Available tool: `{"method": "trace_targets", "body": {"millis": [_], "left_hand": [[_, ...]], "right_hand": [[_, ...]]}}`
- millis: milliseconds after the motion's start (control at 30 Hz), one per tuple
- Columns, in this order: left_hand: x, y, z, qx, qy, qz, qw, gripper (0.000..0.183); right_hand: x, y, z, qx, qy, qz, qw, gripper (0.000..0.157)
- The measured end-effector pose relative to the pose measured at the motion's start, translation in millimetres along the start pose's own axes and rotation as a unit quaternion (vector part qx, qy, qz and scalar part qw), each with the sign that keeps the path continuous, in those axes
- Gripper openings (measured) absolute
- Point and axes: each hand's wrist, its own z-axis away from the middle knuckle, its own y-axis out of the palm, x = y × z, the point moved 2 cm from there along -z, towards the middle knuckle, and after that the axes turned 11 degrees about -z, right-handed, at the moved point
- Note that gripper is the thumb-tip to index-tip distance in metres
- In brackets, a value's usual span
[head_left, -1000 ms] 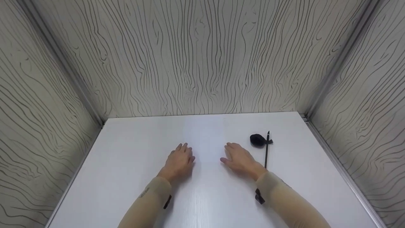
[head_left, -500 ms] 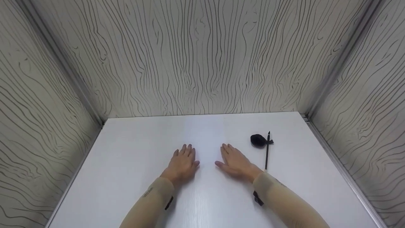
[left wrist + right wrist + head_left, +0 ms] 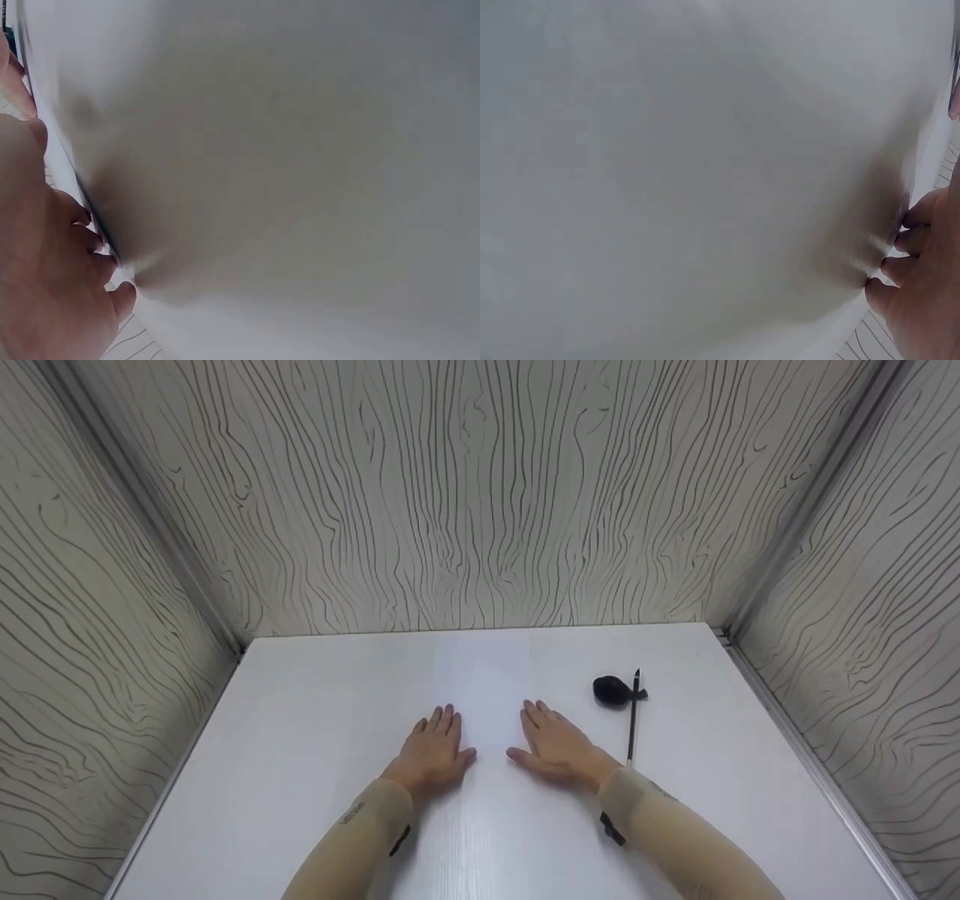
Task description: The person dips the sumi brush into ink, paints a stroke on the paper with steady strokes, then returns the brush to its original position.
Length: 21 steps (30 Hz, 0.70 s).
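Note:
A pale sheet of paper (image 3: 484,675) lies flat on the white table (image 3: 315,690), running back toward the rear wall. At its near left part my left hand (image 3: 433,750) rests palm down, fingers straight and thumb pointing inward. Mirroring it, my right hand (image 3: 555,746) rests at the near right part, fingers extended. In the left wrist view, the fingertips (image 3: 124,300) touch the white surface; in the right wrist view, the fingertips (image 3: 879,291) do likewise. Neither hand holds anything.
Right of the right hand lies a slim black brush-like stick (image 3: 634,727) with a pointed tip. It crosses the narrow tail of a rounded black object (image 3: 611,691). Wood-grain-patterned panels (image 3: 480,495) enclose the table at the back and sides.
Both hands have slid slightly inward over the last second, thumbs now closer together and fingers straighter. The black stick and rounded object have stayed in place.

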Motion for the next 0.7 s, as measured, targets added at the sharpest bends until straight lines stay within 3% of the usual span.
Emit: {"method": "trace_targets", "body": {"millis": [700], "left_hand": [[-9.3,-1.0,14.9,0.003,0.003,0.008,1.0,0.09]], "right_hand": [[3,2.9,9,0.018,0.003,0.032,0.999,0.098]]}}
